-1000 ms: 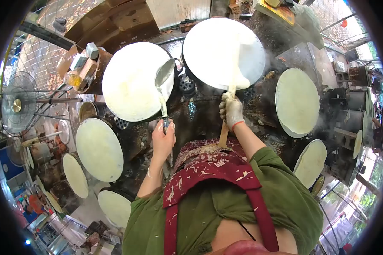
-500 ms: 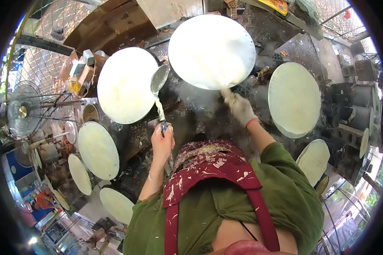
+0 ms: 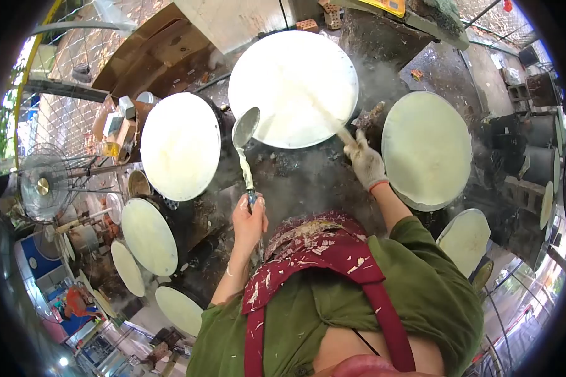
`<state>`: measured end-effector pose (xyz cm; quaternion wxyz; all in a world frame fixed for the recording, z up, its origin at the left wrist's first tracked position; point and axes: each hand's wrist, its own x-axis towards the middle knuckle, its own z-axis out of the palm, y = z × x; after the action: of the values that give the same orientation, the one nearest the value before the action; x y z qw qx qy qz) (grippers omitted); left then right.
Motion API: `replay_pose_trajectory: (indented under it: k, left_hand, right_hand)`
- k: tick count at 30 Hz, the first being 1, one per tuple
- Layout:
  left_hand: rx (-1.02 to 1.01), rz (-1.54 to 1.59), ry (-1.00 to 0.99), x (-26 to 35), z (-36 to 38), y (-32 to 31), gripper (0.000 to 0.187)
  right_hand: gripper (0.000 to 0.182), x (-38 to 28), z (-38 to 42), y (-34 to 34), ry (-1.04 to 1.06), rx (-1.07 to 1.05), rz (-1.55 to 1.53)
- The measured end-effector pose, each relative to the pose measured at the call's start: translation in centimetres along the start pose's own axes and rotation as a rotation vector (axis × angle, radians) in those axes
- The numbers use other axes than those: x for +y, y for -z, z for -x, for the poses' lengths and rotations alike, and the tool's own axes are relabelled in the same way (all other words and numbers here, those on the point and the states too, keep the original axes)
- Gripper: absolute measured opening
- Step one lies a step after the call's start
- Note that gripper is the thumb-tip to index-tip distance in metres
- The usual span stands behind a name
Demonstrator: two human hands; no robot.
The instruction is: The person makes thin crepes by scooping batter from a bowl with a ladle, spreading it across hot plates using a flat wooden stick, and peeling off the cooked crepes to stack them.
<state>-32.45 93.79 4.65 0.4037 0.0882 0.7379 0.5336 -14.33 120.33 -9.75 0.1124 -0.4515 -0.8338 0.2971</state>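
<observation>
My left hand (image 3: 249,217) is bare and wrapped round the handle of a metal ladle (image 3: 246,127). The ladle's bowl points away from me, close to the near left edge of a round white griddle (image 3: 289,56), and thick pale batter coats its handle. On my right hand (image 3: 366,164) is a stained cloth glove. Its fingers close on a long pale stick (image 3: 344,135), which reaches over the griddle from its near right edge; its far end blurs into the white surface. Steam drifts around both hands.
Round pale-topped griddles stand on both sides, one at the left (image 3: 181,147) and one at the right (image 3: 426,151), with several more behind. A cardboard box (image 3: 129,125) and a fan (image 3: 43,186) are at far left. Bricks (image 3: 330,14) lie beyond.
The stick now extends farther across the griddle, pointing up and left. In the view, my right hand is lower and slightly right; the left hand still grips the ladle. The whole view has shifted.
</observation>
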Motion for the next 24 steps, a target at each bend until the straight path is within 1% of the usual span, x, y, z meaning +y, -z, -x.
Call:
replay_pose_trajectory:
  k: [1,3,5,7,10,12,14,15,16,17,18,19,20,22,24]
  left_hand:
    - [-0.005,0.013,0.008,0.0,0.0,-0.2,0.013]
    - [-0.012,0.039,0.016,0.1,-0.2,-0.7,0.013]
    - [-0.01,0.031,0.028,0.3,0.1,-1.1,0.013]
    - [-0.015,0.037,0.03,0.2,0.6,-1.1,0.013]
    - [0.007,0.01,0.026,-0.6,1.1,-1.2,0.012]
    - [0.015,0.008,0.054,-1.1,1.1,-1.2,0.011]
    - [0.021,-0.008,0.068,-1.1,1.1,-1.3,0.01]
    - [0.026,0.015,0.084,-1.0,1.0,-1.4,0.009]
    - [0.023,0.013,0.089,-0.8,1.1,-1.5,0.009]
    - [0.02,0.01,0.094,-0.5,0.9,-1.6,0.009]
    - [0.018,0.009,0.094,-0.2,0.5,-1.7,0.009]
    - [0.016,0.001,0.102,0.2,0.3,-1.7,0.01]
    - [0.008,-0.003,0.086,0.3,0.0,-1.8,0.011]
    - [-0.008,-0.016,0.053,0.5,-0.7,-2.1,0.014]
    - [-0.02,-0.001,0.045,1.0,-1.2,-2.8,0.013]
  right_hand:
    - [0.041,-0.1,-0.5,0.4,-0.045,0.014,0.014]
    - [0.048,-1.0,-4.9,1.5,-0.154,0.048,0.094]
    - [0.05,-1.7,-10.3,2.3,-0.102,0.003,0.232]
    - [0.046,-0.6,-15.9,1.2,-0.014,0.136,0.213]
    - [0.045,-1.1,-21.3,0.2,0.07,0.217,0.025]
    - [0.045,-2.2,-23.5,-0.2,0.123,0.272,-0.094]
    - [0.03,-7.0,-20.0,3.2,0.167,0.206,-0.052]
    - [0.034,-8.1,-17.5,4.0,0.122,0.012,-0.083]
    - [0.04,-7.3,-14.9,3.1,0.173,-0.041,-0.288]
    - [0.042,-8.7,-10.9,6.0,0.158,-0.157,-0.429]
    - [0.045,-8.0,-8.1,5.8,0.221,-0.03,-0.364]
    - [0.044,-5.4,-5.6,1.9,0.14,0.062,-1.181]
    - [0.043,-2.3,-4.0,0.9,0.161,0.212,-0.802]
    - [0.04,1.2,-0.8,0.2,-0.08,0.127,-0.798]
    - [0.035,2.6,2.4,0.0,-0.629,-0.373,-1.501]
